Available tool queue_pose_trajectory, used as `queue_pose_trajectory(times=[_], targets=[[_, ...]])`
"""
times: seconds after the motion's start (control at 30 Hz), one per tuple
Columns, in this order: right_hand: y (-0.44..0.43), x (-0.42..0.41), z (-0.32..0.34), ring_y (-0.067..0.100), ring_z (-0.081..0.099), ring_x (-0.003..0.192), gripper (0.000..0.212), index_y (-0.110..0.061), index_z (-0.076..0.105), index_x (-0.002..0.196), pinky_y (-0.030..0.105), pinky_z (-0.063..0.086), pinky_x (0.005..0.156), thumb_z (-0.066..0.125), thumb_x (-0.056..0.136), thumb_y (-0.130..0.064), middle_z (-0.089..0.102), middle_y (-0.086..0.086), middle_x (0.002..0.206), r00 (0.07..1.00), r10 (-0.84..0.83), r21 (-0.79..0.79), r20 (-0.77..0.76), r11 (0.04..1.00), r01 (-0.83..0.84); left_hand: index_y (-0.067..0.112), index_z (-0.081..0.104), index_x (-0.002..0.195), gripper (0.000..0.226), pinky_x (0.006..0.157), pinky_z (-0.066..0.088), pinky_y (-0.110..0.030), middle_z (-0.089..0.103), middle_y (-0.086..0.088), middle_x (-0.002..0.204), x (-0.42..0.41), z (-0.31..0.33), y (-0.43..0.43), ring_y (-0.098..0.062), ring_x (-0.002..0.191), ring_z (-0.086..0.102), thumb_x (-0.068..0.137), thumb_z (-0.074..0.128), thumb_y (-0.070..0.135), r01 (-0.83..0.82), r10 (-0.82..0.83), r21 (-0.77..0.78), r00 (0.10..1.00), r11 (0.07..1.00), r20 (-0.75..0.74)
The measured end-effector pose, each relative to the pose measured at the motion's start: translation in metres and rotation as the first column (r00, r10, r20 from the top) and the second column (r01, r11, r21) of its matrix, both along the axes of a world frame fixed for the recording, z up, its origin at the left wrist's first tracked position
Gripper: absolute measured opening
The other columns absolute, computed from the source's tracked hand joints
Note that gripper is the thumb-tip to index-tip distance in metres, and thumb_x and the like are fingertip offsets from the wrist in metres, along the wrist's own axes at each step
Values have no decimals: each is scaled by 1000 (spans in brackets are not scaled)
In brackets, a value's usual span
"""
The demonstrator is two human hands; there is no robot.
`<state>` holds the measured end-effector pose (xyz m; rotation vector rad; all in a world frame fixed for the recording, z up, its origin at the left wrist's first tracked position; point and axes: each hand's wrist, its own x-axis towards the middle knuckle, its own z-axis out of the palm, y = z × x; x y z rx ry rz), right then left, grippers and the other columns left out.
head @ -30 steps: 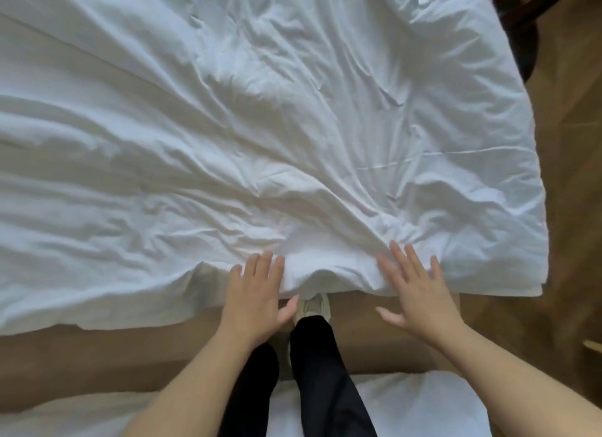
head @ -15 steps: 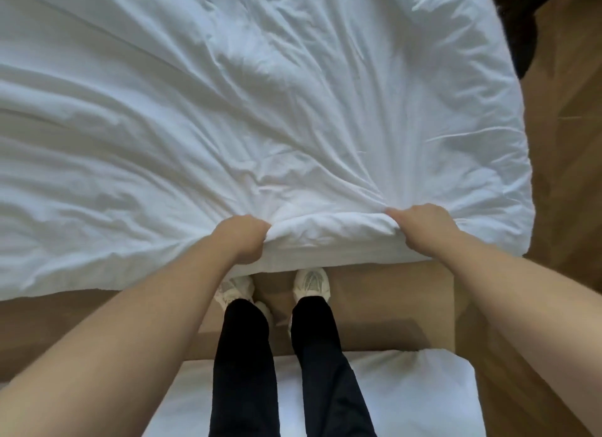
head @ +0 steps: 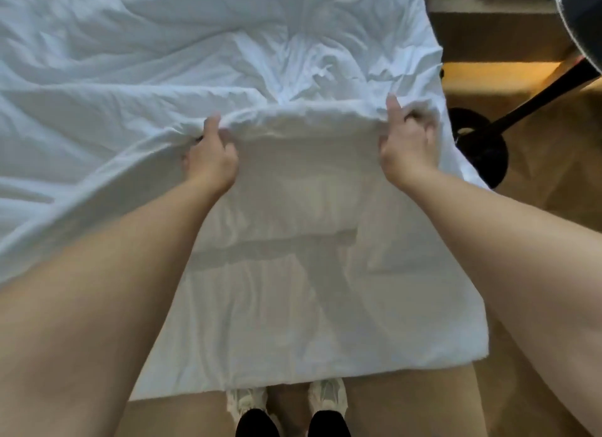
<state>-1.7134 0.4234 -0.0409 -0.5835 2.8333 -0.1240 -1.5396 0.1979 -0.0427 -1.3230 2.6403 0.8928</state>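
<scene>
Soft, cool light falls evenly on the white sheet [head: 130, 62]. It is brightest at the upper left, where creases show as pale blue-grey shading. The lifted fold hanging toward the camera is dimmer and half translucent, with a grey band and a slanted shadow showing through it. At the upper right a warm amber strip [head: 498, 75] glows, and the black stand base [head: 482, 150] lies in deep shade. Motion blur smears the fingers of the right hand [head: 405, 143]; the left hand [head: 211, 156] is sharper. The wide lens swells both forearms at the lower corners, and the shoes [head: 327, 396] look soft.
</scene>
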Motion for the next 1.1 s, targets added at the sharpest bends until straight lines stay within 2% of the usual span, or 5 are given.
queue_pose_trajectory(times=[0.1,0.3,0.63,0.9,1.1], targets=[[1,15,-34,37,-5,149,85,-30,-9,155,65,0,114,50,93,-37,-5,19,162,953,302,284,-39,917,-279,23,-13,153,93,117,10,-56,-2,-14,162,8,-36,3,-37,148,3,93,55,41,379,-360,-28,897,925,257],[52,75,-129,44,-12,146,115,-35,-9,152,79,8,101,74,74,-49,-17,17,160,943,276,503,185,798,-332,27,-17,151,113,108,20,-66,-14,-11,160,71,-133,48,-37,147,-4,79,68,51,597,-493,10,652,802,576],[35,40,-191,44,62,101,31,-9,55,124,44,44,83,48,93,-7,63,24,113,926,377,354,-2,866,-353,12,52,117,35,65,38,-40,64,-26,101,47,-191,28,-47,89,61,85,49,-1,579,-464,-263,795,772,390],[99,109,-89,27,59,118,36,-22,55,130,33,47,90,51,94,-21,61,7,127,761,477,543,440,534,-649,18,48,123,35,71,40,-34,62,-14,111,128,-117,106,-35,101,61,89,48,9,793,-702,72,488,605,520],[167,199,-88,29,58,113,34,-23,51,126,34,46,85,56,92,-26,60,7,122,639,246,431,729,561,-707,14,43,117,35,65,36,-33,59,-11,106,206,-103,153,-29,89,56,85,43,-2,782,-773,295,342,549,534]])
